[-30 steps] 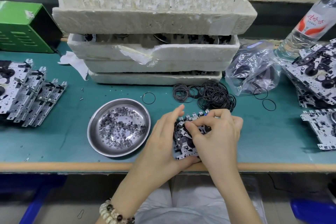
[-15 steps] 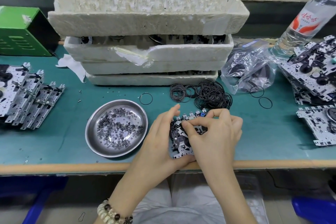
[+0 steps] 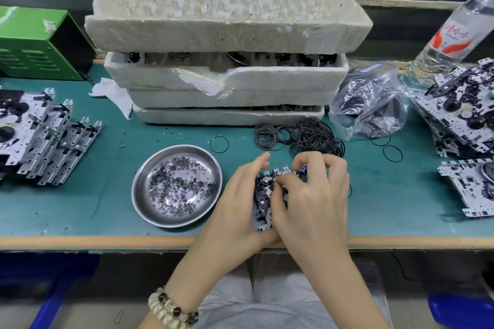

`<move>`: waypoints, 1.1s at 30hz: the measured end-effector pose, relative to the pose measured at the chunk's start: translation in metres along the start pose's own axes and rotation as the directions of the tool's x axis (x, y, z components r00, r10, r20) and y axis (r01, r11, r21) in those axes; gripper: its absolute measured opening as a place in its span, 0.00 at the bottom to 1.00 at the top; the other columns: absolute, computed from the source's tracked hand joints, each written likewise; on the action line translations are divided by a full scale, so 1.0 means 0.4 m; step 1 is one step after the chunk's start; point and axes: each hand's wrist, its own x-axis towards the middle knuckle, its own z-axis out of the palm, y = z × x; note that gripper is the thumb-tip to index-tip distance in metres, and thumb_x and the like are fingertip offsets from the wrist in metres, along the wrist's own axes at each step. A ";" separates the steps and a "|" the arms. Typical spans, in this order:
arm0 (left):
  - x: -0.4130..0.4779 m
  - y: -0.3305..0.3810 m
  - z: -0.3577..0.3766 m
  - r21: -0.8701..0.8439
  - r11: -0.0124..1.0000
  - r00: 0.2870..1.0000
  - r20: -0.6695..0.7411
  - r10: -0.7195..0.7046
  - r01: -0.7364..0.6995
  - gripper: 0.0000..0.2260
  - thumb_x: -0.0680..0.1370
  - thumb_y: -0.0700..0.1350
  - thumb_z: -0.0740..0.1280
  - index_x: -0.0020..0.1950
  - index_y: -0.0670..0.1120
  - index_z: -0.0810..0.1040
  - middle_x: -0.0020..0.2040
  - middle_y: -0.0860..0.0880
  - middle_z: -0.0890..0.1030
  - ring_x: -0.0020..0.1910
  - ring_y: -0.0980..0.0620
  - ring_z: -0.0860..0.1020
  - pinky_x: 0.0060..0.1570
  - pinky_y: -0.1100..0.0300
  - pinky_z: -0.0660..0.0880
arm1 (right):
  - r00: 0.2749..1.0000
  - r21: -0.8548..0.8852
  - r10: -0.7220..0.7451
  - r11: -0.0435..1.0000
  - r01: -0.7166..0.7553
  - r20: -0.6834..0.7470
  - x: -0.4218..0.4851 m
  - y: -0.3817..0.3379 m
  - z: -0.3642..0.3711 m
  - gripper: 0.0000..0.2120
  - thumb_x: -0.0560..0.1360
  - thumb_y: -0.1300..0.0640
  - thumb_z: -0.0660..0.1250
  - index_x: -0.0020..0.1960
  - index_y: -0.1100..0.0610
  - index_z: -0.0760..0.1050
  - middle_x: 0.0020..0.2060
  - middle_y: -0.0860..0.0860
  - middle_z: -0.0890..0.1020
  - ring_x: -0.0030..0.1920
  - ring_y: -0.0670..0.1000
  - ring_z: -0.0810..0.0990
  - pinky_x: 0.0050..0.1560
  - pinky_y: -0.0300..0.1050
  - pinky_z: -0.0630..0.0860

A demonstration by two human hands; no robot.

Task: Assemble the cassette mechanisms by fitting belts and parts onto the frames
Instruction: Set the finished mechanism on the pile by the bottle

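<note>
Holding perforated metal frame [image 3: 263, 199], left hand [image 3: 238, 200]

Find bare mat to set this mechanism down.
Bare green mat lies between stacked metal frames and round steel dish, and between right hand and the lone metal frame at right. Crowded behind: black rubber belts, clear plastic bag.

a workbench [image 3: 80, 242] edged in pale wood carries a teal mat [image 3: 80, 208]. behind it runs a second bench [image 3: 401, 2], dim and cluttered. underneath, a blue frame [image 3: 50, 299] stands on a grey floor [image 3: 93, 310]. the light is soft and even.
</note>
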 end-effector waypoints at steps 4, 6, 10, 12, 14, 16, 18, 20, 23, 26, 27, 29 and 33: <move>0.001 0.008 -0.002 0.000 1.000 1.000 0.000 -0.004 0.004 0.44 0.66 0.54 0.75 0.77 0.59 0.56 0.71 0.60 0.67 0.73 0.59 0.67 0.70 0.68 0.62 | 0.997 0.001 -0.069 0.998 0.069 0.022 0.010 0.009 -0.002 0.06 0.68 0.64 0.72 0.34 0.62 0.78 0.46 0.55 0.78 0.50 0.57 0.67 0.45 0.50 0.64; 0.000 0.011 -0.003 0.008 1.000 1.000 0.004 -0.009 0.009 0.43 0.66 0.55 0.74 0.76 0.59 0.56 0.71 0.61 0.67 0.72 0.59 0.67 0.70 0.69 0.62 | 0.994 -0.009 -0.101 0.995 0.101 0.037 0.013 0.009 -0.002 0.06 0.68 0.65 0.72 0.33 0.62 0.78 0.46 0.55 0.78 0.50 0.57 0.67 0.44 0.51 0.65; -0.001 0.008 -0.002 0.031 0.999 1.000 0.011 -0.009 0.008 0.43 0.67 0.53 0.75 0.78 0.57 0.57 0.70 0.59 0.69 0.72 0.57 0.68 0.70 0.67 0.63 | 0.987 -0.033 -0.133 0.990 0.137 0.085 0.020 0.012 -0.004 0.05 0.67 0.66 0.72 0.34 0.63 0.78 0.45 0.55 0.78 0.51 0.57 0.68 0.45 0.51 0.66; -0.002 0.004 -0.001 0.044 0.999 1.000 0.009 -0.003 0.002 0.44 0.68 0.51 0.77 0.78 0.56 0.57 0.70 0.58 0.69 0.72 0.56 0.68 0.70 0.67 0.63 | 0.982 -0.048 -0.148 0.987 0.155 0.118 0.023 0.014 -0.007 0.05 0.67 0.66 0.73 0.34 0.62 0.78 0.45 0.55 0.78 0.51 0.57 0.69 0.45 0.50 0.65; -0.002 0.001 0.000 0.056 0.998 1.000 0.005 0.006 -0.007 0.43 0.68 0.50 0.77 0.78 0.56 0.57 0.70 0.58 0.69 0.71 0.55 0.69 0.69 0.68 0.63 | 0.978 -0.055 -0.159 0.984 0.168 0.137 0.025 0.015 -0.008 0.06 0.66 0.66 0.74 0.34 0.62 0.78 0.45 0.54 0.78 0.50 0.58 0.71 0.45 0.49 0.66; -0.003 0.000 0.001 0.062 0.998 1.000 0.005 0.015 -0.015 0.42 0.69 0.52 0.76 0.78 0.56 0.57 0.71 0.58 0.69 0.72 0.55 0.68 0.69 0.67 0.63 | 0.976 -0.054 -0.166 0.983 0.175 0.143 0.026 0.015 -0.009 0.07 0.65 0.67 0.74 0.33 0.62 0.77 0.44 0.54 0.78 0.49 0.59 0.73 0.44 0.49 0.66; -0.005 0.000 0.003 0.086 0.996 1.000 0.005 0.020 -0.020 0.41 0.70 0.54 0.74 0.78 0.54 0.58 0.72 0.56 0.69 0.74 0.52 0.66 0.72 0.64 0.62 | 0.976 -0.036 -0.165 0.984 0.172 0.143 0.029 0.015 -0.009 0.07 0.64 0.67 0.74 0.32 0.63 0.76 0.44 0.55 0.78 0.48 0.60 0.74 0.44 0.50 0.67; -0.007 0.001 0.005 0.135 0.990 0.999 -0.016 0.035 -0.032 0.39 0.71 0.57 0.72 0.78 0.53 0.59 0.73 0.55 0.67 0.77 0.52 0.60 0.75 0.62 0.58 | 0.976 -0.009 -0.163 0.986 0.166 0.141 0.033 0.016 -0.008 0.08 0.64 0.67 0.74 0.31 0.63 0.76 0.44 0.55 0.78 0.48 0.60 0.73 0.44 0.51 0.67; -0.007 0.006 0.005 0.156 0.987 0.998 -0.032 0.048 -0.042 0.38 0.71 0.59 0.70 0.77 0.54 0.57 0.74 0.57 0.63 0.79 0.53 0.56 0.76 0.64 0.54 | 0.976 0.025 -0.166 0.986 0.165 0.144 0.039 0.019 -0.004 0.08 0.64 0.66 0.74 0.30 0.63 0.76 0.45 0.55 0.77 0.50 0.57 0.69 0.44 0.50 0.68; -0.008 0.011 0.004 0.195 0.979 0.997 -0.031 0.069 -0.062 0.39 0.72 0.59 0.71 0.78 0.52 0.58 0.75 0.53 0.61 0.78 0.50 0.58 0.76 0.59 0.56 | 0.976 0.047 -0.158 0.987 0.152 0.147 0.042 0.024 -0.003 0.08 0.64 0.65 0.74 0.30 0.61 0.77 0.45 0.54 0.77 0.50 0.56 0.67 0.44 0.50 0.69; -0.008 0.012 0.004 0.206 0.976 0.997 -0.032 0.073 -0.065 0.39 0.72 0.59 0.71 0.79 0.51 0.59 0.75 0.52 0.61 0.78 0.49 0.58 0.76 0.58 0.57 | 0.976 0.049 -0.157 0.987 0.151 0.149 0.041 0.025 -0.003 0.07 0.64 0.64 0.75 0.30 0.61 0.77 0.45 0.54 0.77 0.51 0.57 0.69 0.45 0.50 0.69; -0.008 0.012 0.003 0.211 0.975 0.996 -0.033 0.083 -0.074 0.39 0.72 0.59 0.72 0.79 0.50 0.60 0.76 0.50 0.61 0.77 0.49 0.60 0.76 0.58 0.58 | 0.975 0.061 -0.165 0.986 0.157 0.146 0.041 0.031 -0.003 0.07 0.65 0.63 0.75 0.31 0.60 0.79 0.45 0.53 0.77 0.50 0.59 0.71 0.45 0.52 0.70; -0.010 0.007 -0.007 0.180 0.973 0.985 -0.073 0.160 -0.144 0.39 0.71 0.54 0.77 0.77 0.51 0.64 0.76 0.50 0.62 0.76 0.48 0.63 0.74 0.62 0.60 | 0.980 0.135 -0.150 0.982 0.132 0.128 0.043 0.054 -0.010 0.05 0.66 0.62 0.76 0.33 0.57 0.82 0.46 0.50 0.77 0.51 0.57 0.70 0.48 0.52 0.69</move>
